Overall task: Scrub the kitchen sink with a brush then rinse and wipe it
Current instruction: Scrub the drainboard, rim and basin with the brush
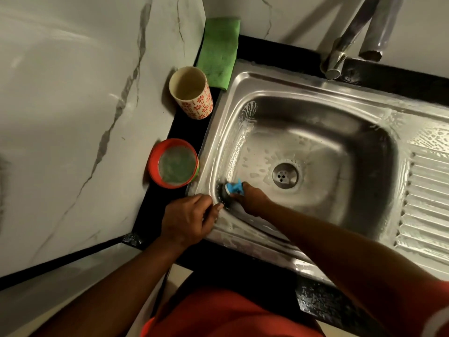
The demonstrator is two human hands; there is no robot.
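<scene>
Brush (230, 190): we judge it light and stiff, with a blue plastic grip over dark bristles. It is wet with suds, so probably slippery. It is best taken by the blue grip with the fingers wrapped well round.
Right hand (252, 199): curled round the blue grip, pressing the bristles against the basin wall.
Brush to hand: it sticks out just past the right hand's fingers, toward the left hand (187, 218), and the bristles sit just beside that hand's fingertips.
Left hand: rests on the rim of the sink (340, 98), fingers loosely curled, holding nothing we can see.
Sink: rigid steel, streaked with foam. The drain (284, 175) lies near the right hand, on its far side.
Cloth (218, 49): green and soft, on the desk well beyond both hands, and we judge it is for the wipe.
</scene>
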